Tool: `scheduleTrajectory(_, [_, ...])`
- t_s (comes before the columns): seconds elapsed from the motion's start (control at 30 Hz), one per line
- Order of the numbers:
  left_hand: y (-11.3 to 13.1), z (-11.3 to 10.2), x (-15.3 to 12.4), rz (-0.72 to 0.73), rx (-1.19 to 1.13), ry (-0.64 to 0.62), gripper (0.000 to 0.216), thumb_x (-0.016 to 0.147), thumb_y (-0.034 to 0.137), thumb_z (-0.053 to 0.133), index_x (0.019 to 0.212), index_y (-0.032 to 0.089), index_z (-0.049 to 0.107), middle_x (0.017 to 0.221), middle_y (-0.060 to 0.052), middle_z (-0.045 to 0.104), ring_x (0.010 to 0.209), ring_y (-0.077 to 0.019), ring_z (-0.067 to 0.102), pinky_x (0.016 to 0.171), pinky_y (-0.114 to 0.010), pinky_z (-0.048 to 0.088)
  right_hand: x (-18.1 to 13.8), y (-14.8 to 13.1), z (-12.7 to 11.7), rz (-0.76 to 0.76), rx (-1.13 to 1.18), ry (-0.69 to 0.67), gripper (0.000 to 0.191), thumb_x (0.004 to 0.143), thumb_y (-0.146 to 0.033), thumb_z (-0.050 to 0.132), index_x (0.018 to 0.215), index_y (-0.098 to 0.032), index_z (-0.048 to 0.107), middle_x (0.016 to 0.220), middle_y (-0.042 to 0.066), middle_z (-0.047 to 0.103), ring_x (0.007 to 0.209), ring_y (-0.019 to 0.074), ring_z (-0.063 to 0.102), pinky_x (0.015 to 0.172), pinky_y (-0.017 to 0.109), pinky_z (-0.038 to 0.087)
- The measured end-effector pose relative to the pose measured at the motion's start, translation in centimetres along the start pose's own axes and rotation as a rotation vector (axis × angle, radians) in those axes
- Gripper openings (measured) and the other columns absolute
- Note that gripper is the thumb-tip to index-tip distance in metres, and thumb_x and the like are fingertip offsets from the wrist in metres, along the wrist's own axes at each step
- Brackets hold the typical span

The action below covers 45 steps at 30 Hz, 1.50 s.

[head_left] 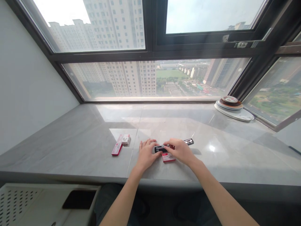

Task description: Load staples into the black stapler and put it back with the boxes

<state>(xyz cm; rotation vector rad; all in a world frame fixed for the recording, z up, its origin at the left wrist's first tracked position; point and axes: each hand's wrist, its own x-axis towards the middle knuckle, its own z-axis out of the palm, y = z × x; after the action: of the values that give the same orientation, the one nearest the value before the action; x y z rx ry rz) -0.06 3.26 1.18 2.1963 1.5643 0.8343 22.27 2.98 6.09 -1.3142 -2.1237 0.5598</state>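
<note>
Both hands meet over a black stapler (162,147) lying opened out on a grey marble sill (70,147); its metal arm (188,142) stretches to the right. My left hand (146,153) rests on the sill with fingers curled, its thumb and fingertips against the stapler's left end. My right hand (180,150) lies over the stapler's middle, fingers bent down onto it. A small red staple box (168,157) sits partly under my right hand. What the fingertips pinch is too small to see.
To the left lie a red box (117,149) and a white and red box (124,139). A stack of plates (231,105) stands at the sill's far right corner. A white perforated unit (35,204) sits below left. Windows back the sill.
</note>
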Motion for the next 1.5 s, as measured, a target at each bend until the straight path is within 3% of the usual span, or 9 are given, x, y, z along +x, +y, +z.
scheduleTrajectory(0.17, [0.2,0.0,-0.7,0.0,0.005,0.015,0.027,0.088,0.043,0.074,0.113,0.036,0.069,0.141,0.001,0.059,0.145,-0.0271,0.041,0.127,-0.054,0.009,1.3,0.3,0.5,-0.007,-0.012,-0.085,0.022,0.097,-0.036,0.061,0.101,-0.027,0.08,0.082,0.0,0.068,0.072,0.0158,0.06,0.07,0.027,0.041])
scheduleTrajectory(0.33, [0.2,-0.3,-0.4,0.006,-0.007,0.021,0.025,0.087,0.041,0.074,0.112,0.036,0.07,0.14,0.001,0.06,0.144,-0.0272,0.042,0.127,-0.053,0.013,1.0,0.1,0.2,0.068,-0.063,-0.061,0.027,0.09,-0.038,0.069,0.115,-0.028,0.076,0.075,-0.001,0.067,0.07,0.0165,0.061,0.065,0.026,0.037])
scheduleTrajectory(0.47, [0.3,-0.5,-0.5,0.01,-0.012,0.022,0.025,0.087,0.041,0.075,0.111,0.036,0.07,0.14,0.002,0.06,0.143,-0.0267,0.043,0.126,-0.05,0.016,0.4,-0.5,0.2,0.197,-0.115,-0.057,0.021,0.088,-0.044,0.07,0.094,-0.024,0.074,0.062,-0.002,0.061,0.062,0.0161,0.057,0.059,0.027,0.032])
scheduleTrajectory(0.67, [0.4,-0.5,-0.6,0.012,-0.022,0.027,0.024,0.088,0.042,0.074,0.111,0.036,0.07,0.139,0.002,0.061,0.142,-0.0262,0.043,0.126,-0.049,0.019,-1.5,-1.4,1.1,0.184,0.201,-0.106,0.031,0.092,-0.046,0.065,0.112,-0.024,0.069,0.061,-0.006,0.055,0.06,0.0136,0.053,0.059,0.025,0.035])
scheduleTrajectory(0.83, [0.4,-0.5,-0.5,-0.009,-0.039,0.023,0.025,0.087,0.043,0.074,0.111,0.036,0.071,0.14,0.001,0.061,0.143,-0.0276,0.042,0.125,-0.05,0.019,-5.0,2.4,-0.4,0.567,0.525,-0.084,0.048,0.09,-0.065,0.059,0.106,-0.02,0.066,0.057,-0.006,0.047,0.043,0.0101,0.039,0.043,0.024,0.025])
scheduleTrajectory(0.93, [0.4,-0.5,-0.3,-0.009,-0.044,0.014,0.025,0.087,0.044,0.074,0.111,0.037,0.072,0.14,0.001,0.061,0.143,-0.0287,0.042,0.125,-0.051,0.02,-6.0,4.7,-2.1,0.725,0.665,0.059,0.054,0.085,-0.067,0.066,0.112,-0.021,0.062,0.066,-0.004,0.054,0.041,0.0079,0.035,0.04,0.023,0.02])
scheduleTrajectory(1.07, [0.5,-0.6,-0.3,-0.008,-0.038,0.004,0.025,0.088,0.044,0.073,0.112,0.038,0.072,0.14,0.001,0.061,0.142,-0.0289,0.042,0.125,-0.051,0.02,-3.7,4.8,-3.5,0.5,0.786,0.14,0.056,0.081,-0.061,0.074,0.12,-0.022,0.063,0.074,-0.004,0.054,0.052,0.0076,0.036,0.046,0.022,0.023])
scheduleTrajectory(1.3, [0.4,-0.6,-0.4,-0.003,-0.014,0.008,0.028,0.087,0.042,0.075,0.114,0.038,0.071,0.141,0.002,0.06,0.142,-0.0285,0.042,0.123,-0.05,0.023,2.4,1.4,-0.8,0.22,0.511,-0.09,0.043,0.071,-0.051,0.085,0.091,-0.02,0.064,0.058,-0.011,0.037,0.055,0.0084,0.034,0.056,0.023,0.03])
scheduleTrajectory(1.5, [0.4,-0.5,-0.5,0.012,-0.006,0.022,0.027,0.088,0.04,0.073,0.114,0.034,0.069,0.141,0.0,0.059,0.14,-0.0285,0.043,0.123,-0.051,0.022,2.9,0.5,0.3,0.147,0.241,-0.211,0.025,0.08,-0.037,0.073,0.098,-0.02,0.069,0.063,-0.007,0.054,0.058,0.0112,0.05,0.057,0.023,0.034])
